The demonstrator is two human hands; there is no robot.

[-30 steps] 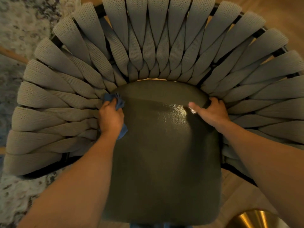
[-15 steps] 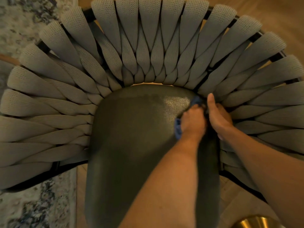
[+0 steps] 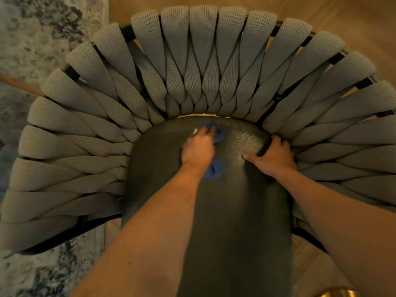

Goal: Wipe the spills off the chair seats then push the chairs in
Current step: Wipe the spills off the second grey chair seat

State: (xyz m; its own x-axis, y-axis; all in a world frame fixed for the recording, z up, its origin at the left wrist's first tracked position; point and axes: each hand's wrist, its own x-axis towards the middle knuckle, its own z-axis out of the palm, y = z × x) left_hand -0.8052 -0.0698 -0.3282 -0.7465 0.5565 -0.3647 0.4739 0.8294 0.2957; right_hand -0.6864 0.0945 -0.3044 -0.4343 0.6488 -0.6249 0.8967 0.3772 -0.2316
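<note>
I am pressing a crumpled blue cloth under my left hand onto the dark, glossy, pebbled seat; my right hand is gripping its edge.

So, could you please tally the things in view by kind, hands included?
Hands: 2, left hand and right hand
Blue cloth: 1
Chair with dark seat: 1
Patterned rug: 1
Total: 5
</note>
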